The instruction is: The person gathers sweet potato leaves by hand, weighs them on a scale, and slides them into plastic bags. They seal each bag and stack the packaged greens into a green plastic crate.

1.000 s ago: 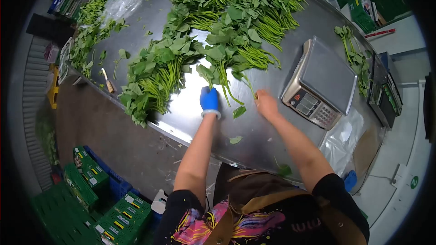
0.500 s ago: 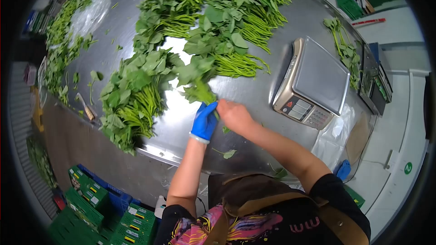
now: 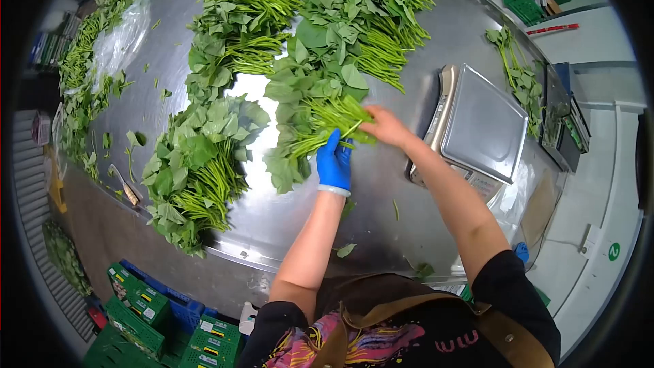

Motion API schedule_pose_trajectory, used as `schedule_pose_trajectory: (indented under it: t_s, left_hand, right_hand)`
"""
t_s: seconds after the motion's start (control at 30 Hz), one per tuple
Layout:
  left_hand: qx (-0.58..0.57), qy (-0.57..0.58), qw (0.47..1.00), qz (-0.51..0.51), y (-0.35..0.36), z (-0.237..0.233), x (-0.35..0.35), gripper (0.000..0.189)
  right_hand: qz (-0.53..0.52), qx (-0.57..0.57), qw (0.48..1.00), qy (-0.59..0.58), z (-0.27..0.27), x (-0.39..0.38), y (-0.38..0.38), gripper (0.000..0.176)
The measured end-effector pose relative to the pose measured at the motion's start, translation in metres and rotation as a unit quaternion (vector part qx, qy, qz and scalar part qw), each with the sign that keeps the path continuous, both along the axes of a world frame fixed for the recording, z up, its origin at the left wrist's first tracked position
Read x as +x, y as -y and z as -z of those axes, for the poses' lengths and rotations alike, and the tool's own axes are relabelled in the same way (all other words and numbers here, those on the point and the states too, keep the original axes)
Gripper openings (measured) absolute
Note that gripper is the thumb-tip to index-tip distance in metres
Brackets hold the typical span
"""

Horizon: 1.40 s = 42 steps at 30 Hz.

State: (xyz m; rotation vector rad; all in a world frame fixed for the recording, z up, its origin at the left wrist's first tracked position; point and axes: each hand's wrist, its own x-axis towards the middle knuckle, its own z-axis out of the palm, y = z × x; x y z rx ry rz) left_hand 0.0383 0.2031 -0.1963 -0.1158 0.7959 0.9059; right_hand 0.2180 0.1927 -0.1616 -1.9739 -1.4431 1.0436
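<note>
My left hand (image 3: 334, 165), in a blue glove, has its fingers closed around stems at the near side of a bunch of leafy greens (image 3: 315, 142). My bare right hand (image 3: 387, 127) pinches the right end of the same greens. The bunch is low over the metal table, against the nearest end of a row of similar bunches (image 3: 340, 34). Its leaves spread to the left, its stems to the right. Left of my hands, another bunch (image 3: 197, 170) lies close to the table edge. Part of my left hand's grip is hidden by stems.
A weighing scale (image 3: 485, 123) stands on the metal table (image 3: 388, 232) to the right. Loose greens (image 3: 514, 75) lie beyond it. At the left are a knife (image 3: 127, 187), a plastic bag (image 3: 122, 34) and a long heap of greens (image 3: 82, 68). Green crates (image 3: 211, 341) stand below the table.
Both hands have moved up and right, and drawn apart a little. The greens, earlier held between them, have shifted to the row's near end, with stems now spread toward my right hand.
</note>
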Motion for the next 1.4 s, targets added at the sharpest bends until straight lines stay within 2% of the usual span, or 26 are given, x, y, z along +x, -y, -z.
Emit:
schedule_pose_trajectory:
  t_s: [0.07,0.13,0.23,0.37,0.43,0.5,0.57,0.6,0.67,0.7,0.8,0.83,0.87,0.9,0.93,0.97,1.03,1.07,1.13,1.17,1.23,1.27,1.3,1.33,1.37,1.4]
  left_hand:
    - [0.014,-0.01,1.0,0.004,-0.009,-0.021,0.001,0.037]
    - [0.015,-0.024,0.996,0.089,-0.012,-0.034,-0.018,0.039]
    - [0.001,-0.003,0.992,0.128,0.0,-0.036,-0.042,0.037]
    - [-0.043,0.063,0.988,0.138,0.014,-0.028,-0.049,0.038]
    - [-0.052,0.083,0.987,0.129,0.018,-0.023,-0.049,0.039]
    - [-0.032,0.017,0.992,0.119,0.02,-0.014,-0.047,0.04]
    - [-0.011,-0.023,0.993,0.114,0.023,-0.008,-0.046,0.041]
    - [-0.001,-0.031,0.993,0.113,0.023,-0.007,-0.047,0.041]
    - [0.019,-0.049,0.992,0.112,0.025,-0.007,-0.048,0.04]
    - [0.013,-0.041,0.993,0.111,0.024,-0.01,-0.049,0.04]
    - [0.014,-0.026,0.994,0.107,0.023,-0.021,-0.051,0.046]
    - [0.012,-0.031,0.994,0.107,0.023,-0.025,-0.052,0.045]
    - [0.004,-0.029,0.994,0.108,0.023,-0.025,-0.053,0.045]
    - [-0.003,-0.028,0.994,0.109,0.023,-0.024,-0.055,0.044]
    - [-0.01,-0.027,0.994,0.11,0.022,-0.024,-0.058,0.044]
    - [0.02,-0.054,0.991,0.123,0.026,-0.014,-0.061,0.039]
    - [0.002,-0.078,0.988,0.134,0.025,-0.016,-0.067,0.039]
    - [-0.008,-0.088,0.986,0.141,0.026,-0.018,-0.069,0.038]
    - [-0.031,-0.073,0.985,0.151,0.026,-0.02,-0.073,0.039]
    - [-0.036,-0.063,0.985,0.157,0.025,-0.018,-0.075,0.039]
    - [-0.035,-0.063,0.983,0.169,0.025,-0.034,-0.074,0.04]
    - [-0.022,-0.108,0.979,0.171,0.027,-0.054,-0.072,0.04]
    - [0.009,-0.111,0.982,0.156,0.031,-0.07,-0.073,0.04]
    - [0.036,-0.113,0.983,0.144,0.038,-0.085,-0.075,0.04]
    - [0.077,-0.116,0.981,0.135,0.044,-0.102,-0.073,0.042]
    - [0.15,-0.145,0.967,0.147,0.05,-0.097,-0.073,0.042]
  right_hand:
    - [-0.021,-0.005,0.999,-0.042,-0.018,-0.022,0.008,0.039]
    - [-0.048,0.016,0.998,-0.047,-0.051,-0.04,0.017,0.035]
    - [0.04,-0.055,0.991,-0.113,-0.053,-0.049,0.043,0.034]
    - [0.018,0.037,0.997,0.062,-0.049,-0.054,0.064,0.031]
    - [0.029,0.068,0.989,0.126,-0.072,-0.055,0.064,0.029]
    - [0.02,0.059,0.964,0.257,-0.089,-0.03,0.069,0.027]
    - [0.121,0.04,0.959,0.253,-0.101,0.025,0.065,0.029]
    - [0.207,0.085,0.966,0.131,-0.109,0.058,0.061,0.032]
    - [0.277,0.14,0.92,0.237,-0.135,0.115,0.044,0.031]
    - [0.27,0.215,0.855,0.387,-0.14,0.127,0.033,0.033]
    - [0.186,0.271,0.776,0.538,-0.154,0.114,0.031,0.04]
    - [0.195,0.169,0.884,0.39,-0.146,0.089,0.033,0.042]
    - [0.196,0.059,0.953,0.225,-0.13,0.06,0.039,0.044]
    - [0.125,0.06,0.98,0.141,-0.088,0.037,0.051,0.044]
    - [0.079,-0.011,0.992,0.097,-0.063,0.005,0.057,0.044]
    - [0.059,-0.015,0.998,0.015,-0.043,-0.023,0.064,0.05]
    - [0.079,-0.041,0.996,0.016,-0.017,-0.071,0.072,0.053]
    - [0.115,-0.079,0.986,-0.091,-0.01,-0.082,0.068,0.053]
    - [0.186,-0.146,0.925,-0.297,0.002,-0.092,0.061,0.053]
    - [0.138,-0.128,0.894,-0.407,0.023,-0.092,0.062,0.041]
    - [0.042,-0.022,0.984,-0.173,-0.001,-0.097,0.062,0.03]
    - [-0.006,0.031,0.998,-0.046,-0.025,-0.1,0.063,0.024]
    - [0.023,0.093,0.992,-0.076,-0.063,-0.105,0.066,0.022]
    - [0.022,0.103,0.99,-0.089,-0.091,-0.105,0.069,0.025]
    - [0.029,0.125,0.987,-0.099,-0.097,-0.106,0.074,0.024]
    - [0.036,0.15,0.982,-0.106,-0.101,-0.104,0.077,0.023]
